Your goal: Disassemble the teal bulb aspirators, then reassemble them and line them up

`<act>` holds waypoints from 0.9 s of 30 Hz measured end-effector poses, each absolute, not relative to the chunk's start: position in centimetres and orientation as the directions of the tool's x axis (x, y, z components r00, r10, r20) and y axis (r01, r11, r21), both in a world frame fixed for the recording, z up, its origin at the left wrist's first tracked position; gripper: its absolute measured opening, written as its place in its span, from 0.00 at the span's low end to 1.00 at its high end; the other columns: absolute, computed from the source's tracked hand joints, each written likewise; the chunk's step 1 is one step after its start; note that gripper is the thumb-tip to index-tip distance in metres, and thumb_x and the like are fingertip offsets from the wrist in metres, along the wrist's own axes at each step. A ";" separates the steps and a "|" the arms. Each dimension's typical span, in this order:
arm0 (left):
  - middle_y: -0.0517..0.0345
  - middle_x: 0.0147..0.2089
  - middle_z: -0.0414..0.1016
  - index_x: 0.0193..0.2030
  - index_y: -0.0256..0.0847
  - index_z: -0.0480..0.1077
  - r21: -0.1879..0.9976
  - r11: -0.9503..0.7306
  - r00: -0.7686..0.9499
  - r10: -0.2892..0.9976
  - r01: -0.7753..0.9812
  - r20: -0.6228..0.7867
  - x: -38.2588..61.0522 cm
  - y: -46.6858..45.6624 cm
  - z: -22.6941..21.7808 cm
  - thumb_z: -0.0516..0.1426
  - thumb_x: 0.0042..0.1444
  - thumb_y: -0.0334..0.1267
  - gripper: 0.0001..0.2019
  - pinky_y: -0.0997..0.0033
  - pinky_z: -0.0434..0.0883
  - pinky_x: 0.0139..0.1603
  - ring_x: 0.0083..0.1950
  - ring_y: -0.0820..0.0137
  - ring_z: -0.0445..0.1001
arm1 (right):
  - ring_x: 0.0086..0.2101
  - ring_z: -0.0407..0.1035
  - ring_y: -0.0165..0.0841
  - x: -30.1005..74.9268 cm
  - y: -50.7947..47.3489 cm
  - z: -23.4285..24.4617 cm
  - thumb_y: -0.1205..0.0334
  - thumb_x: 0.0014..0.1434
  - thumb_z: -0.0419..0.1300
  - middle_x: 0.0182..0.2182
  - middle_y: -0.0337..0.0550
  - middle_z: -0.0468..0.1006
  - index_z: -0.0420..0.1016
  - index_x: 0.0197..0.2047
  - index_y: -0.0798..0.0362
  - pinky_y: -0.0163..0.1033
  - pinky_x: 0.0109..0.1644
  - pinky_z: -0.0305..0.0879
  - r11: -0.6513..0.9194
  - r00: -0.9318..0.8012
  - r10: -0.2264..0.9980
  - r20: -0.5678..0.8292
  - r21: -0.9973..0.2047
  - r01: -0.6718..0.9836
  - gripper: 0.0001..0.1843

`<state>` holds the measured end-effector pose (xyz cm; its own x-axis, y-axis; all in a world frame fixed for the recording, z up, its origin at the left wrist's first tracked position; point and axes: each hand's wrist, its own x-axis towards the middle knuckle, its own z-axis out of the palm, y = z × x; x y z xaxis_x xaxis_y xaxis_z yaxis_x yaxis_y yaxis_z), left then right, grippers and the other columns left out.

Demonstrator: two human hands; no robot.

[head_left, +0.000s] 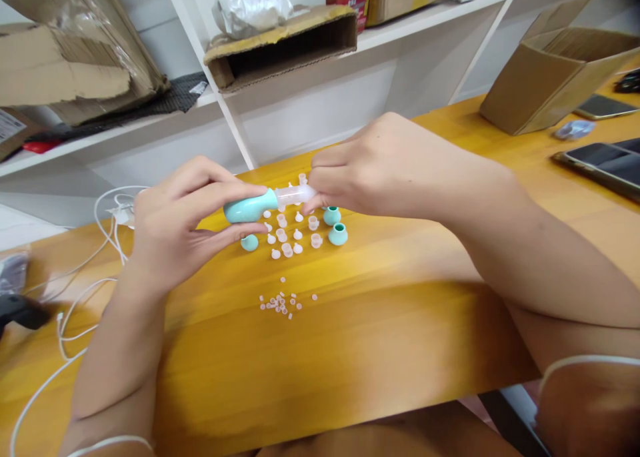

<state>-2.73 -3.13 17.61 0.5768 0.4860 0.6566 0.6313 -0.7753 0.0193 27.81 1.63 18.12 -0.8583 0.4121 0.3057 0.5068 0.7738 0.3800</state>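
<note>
My left hand (175, 223) grips the teal body of a small device (253, 207), held level above the yellow table (350, 350). My right hand (380, 170) pinches the clear plastic tip (295, 193) at the device's other end. Beneath them lie teal caps (338, 234), with another teal cap (249, 243) by my left thumb. Several clear cup-like pieces (287, 237) lie scattered there. A cluster of tiny pale pink bits (280, 303) lies nearer to me.
White cables (75, 290) trail over the table's left side. An open cardboard box (555, 77) and two phones (603, 160) sit at the right. White shelving (280, 123) with cardboard boxes stands behind the table.
</note>
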 end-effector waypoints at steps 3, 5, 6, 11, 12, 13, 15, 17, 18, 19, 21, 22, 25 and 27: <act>0.62 0.48 0.85 0.60 0.62 0.82 0.025 -0.761 0.573 0.509 0.648 0.642 -2.6 -3.3 17.7 0.65 0.70 0.60 0.17 0.58 0.78 0.44 0.46 0.65 0.83 | 0.26 0.50 0.30 27.8 1.6 18.2 0.46 0.84 0.43 0.30 0.39 0.72 0.75 0.37 0.54 0.42 0.33 0.40 0.776 -0.859 0.416 0.297 0.376 0.506 0.31; 0.62 0.48 0.85 0.60 0.64 0.82 0.010 -0.757 0.577 0.506 0.653 0.641 -2.5 -3.4 17.8 0.66 0.69 0.59 0.17 0.58 0.78 0.42 0.45 0.65 0.83 | 0.27 0.51 0.31 27.8 1.6 18.2 0.46 0.84 0.44 0.31 0.40 0.73 0.74 0.37 0.53 0.43 0.33 0.40 0.777 -0.860 0.420 0.289 0.375 0.505 0.29; 0.62 0.48 0.85 0.61 0.64 0.82 0.003 -0.762 0.582 0.497 0.647 0.644 -2.5 -3.3 17.8 0.67 0.69 0.58 0.17 0.59 0.78 0.40 0.45 0.65 0.83 | 0.27 0.52 0.31 27.7 1.5 18.3 0.47 0.84 0.45 0.31 0.40 0.74 0.73 0.37 0.53 0.43 0.33 0.41 0.777 -0.861 0.423 0.284 0.375 0.506 0.28; 0.61 0.48 0.84 0.61 0.61 0.82 0.018 -0.801 0.595 0.459 0.598 0.660 -2.6 -3.1 17.7 0.69 0.67 0.56 0.18 0.57 0.77 0.41 0.43 0.65 0.82 | 0.28 0.53 0.31 27.8 1.2 18.7 0.50 0.84 0.42 0.34 0.40 0.75 0.72 0.38 0.52 0.44 0.33 0.43 0.764 -0.855 0.469 0.222 0.385 0.518 0.27; 0.61 0.48 0.84 0.61 0.61 0.82 0.028 -0.806 0.594 0.458 0.591 0.662 -2.6 -3.1 17.7 0.70 0.67 0.55 0.18 0.56 0.77 0.41 0.44 0.65 0.81 | 0.29 0.53 0.31 27.8 1.2 18.8 0.49 0.84 0.41 0.35 0.40 0.76 0.72 0.38 0.52 0.44 0.33 0.43 0.765 -0.854 0.472 0.219 0.381 0.520 0.28; 0.61 0.48 0.84 0.61 0.61 0.82 0.041 -0.808 0.592 0.463 0.587 0.659 -2.7 -3.1 17.8 0.70 0.67 0.55 0.18 0.55 0.77 0.42 0.44 0.64 0.81 | 0.29 0.53 0.31 27.8 1.1 18.9 0.48 0.85 0.40 0.35 0.40 0.76 0.72 0.38 0.52 0.44 0.33 0.43 0.769 -0.854 0.470 0.223 0.373 0.520 0.29; 0.60 0.48 0.85 0.61 0.63 0.82 0.068 -0.807 0.587 0.482 0.587 0.650 -2.8 -3.2 17.8 0.70 0.66 0.55 0.18 0.55 0.78 0.41 0.44 0.63 0.81 | 0.29 0.54 0.31 27.9 1.2 18.8 0.47 0.85 0.39 0.35 0.40 0.77 0.73 0.39 0.52 0.45 0.35 0.44 0.784 -0.856 0.457 0.242 0.345 0.516 0.30; 0.59 0.49 0.85 0.60 0.66 0.82 0.099 -0.793 0.573 0.513 0.601 0.639 -2.8 -3.2 17.8 0.70 0.65 0.56 0.18 0.54 0.79 0.42 0.45 0.62 0.82 | 0.29 0.54 0.31 28.0 1.3 18.7 0.46 0.84 0.38 0.35 0.41 0.77 0.74 0.38 0.52 0.46 0.36 0.44 0.802 -0.855 0.437 0.278 0.309 0.511 0.32; 0.59 0.50 0.86 0.60 0.67 0.82 0.118 -0.786 0.561 0.529 0.607 0.637 -2.8 -3.3 17.8 0.70 0.65 0.57 0.18 0.54 0.80 0.43 0.46 0.61 0.83 | 0.29 0.53 0.31 28.1 1.4 18.6 0.44 0.84 0.38 0.35 0.41 0.77 0.75 0.38 0.52 0.46 0.37 0.45 0.814 -0.854 0.422 0.304 0.288 0.505 0.34; 0.59 0.50 0.86 0.59 0.67 0.82 0.140 -0.782 0.548 0.541 0.608 0.638 -2.8 -3.2 17.8 0.70 0.65 0.58 0.17 0.53 0.80 0.44 0.48 0.61 0.83 | 0.28 0.53 0.30 28.2 1.5 18.5 0.42 0.83 0.38 0.34 0.41 0.77 0.76 0.38 0.52 0.47 0.37 0.45 0.826 -0.851 0.409 0.331 0.263 0.499 0.35; 0.60 0.50 0.86 0.58 0.67 0.83 0.188 -0.795 0.533 0.541 0.577 0.651 -2.7 -3.1 17.7 0.71 0.64 0.58 0.17 0.51 0.81 0.45 0.50 0.60 0.84 | 0.28 0.54 0.30 28.3 1.7 18.4 0.39 0.83 0.37 0.32 0.40 0.76 0.78 0.38 0.51 0.46 0.38 0.46 0.848 -0.843 0.386 0.374 0.216 0.484 0.38; 0.62 0.50 0.86 0.58 0.66 0.83 0.215 -0.809 0.535 0.536 0.548 0.653 -2.6 -3.0 17.7 0.72 0.63 0.57 0.17 0.51 0.81 0.46 0.50 0.60 0.84 | 0.28 0.56 0.30 28.4 1.7 18.4 0.38 0.83 0.37 0.32 0.40 0.76 0.78 0.38 0.51 0.46 0.38 0.47 0.856 -0.842 0.381 0.382 0.197 0.477 0.38; 0.64 0.51 0.87 0.57 0.61 0.84 0.278 -0.841 0.543 0.517 0.463 0.662 -2.4 -2.7 17.6 0.76 0.60 0.51 0.19 0.50 0.82 0.46 0.49 0.60 0.85 | 0.30 0.61 0.30 28.4 1.7 18.5 0.38 0.83 0.36 0.33 0.40 0.77 0.79 0.40 0.52 0.43 0.38 0.51 0.865 -0.847 0.382 0.370 0.181 0.469 0.38; 0.63 0.52 0.88 0.57 0.57 0.83 0.280 -0.843 0.539 0.515 0.460 0.666 -2.4 -2.5 17.6 0.75 0.61 0.49 0.19 0.46 0.83 0.49 0.51 0.58 0.85 | 0.31 0.63 0.30 28.4 1.7 18.5 0.37 0.83 0.37 0.32 0.41 0.78 0.79 0.40 0.51 0.42 0.38 0.53 0.866 -0.849 0.375 0.374 0.186 0.464 0.38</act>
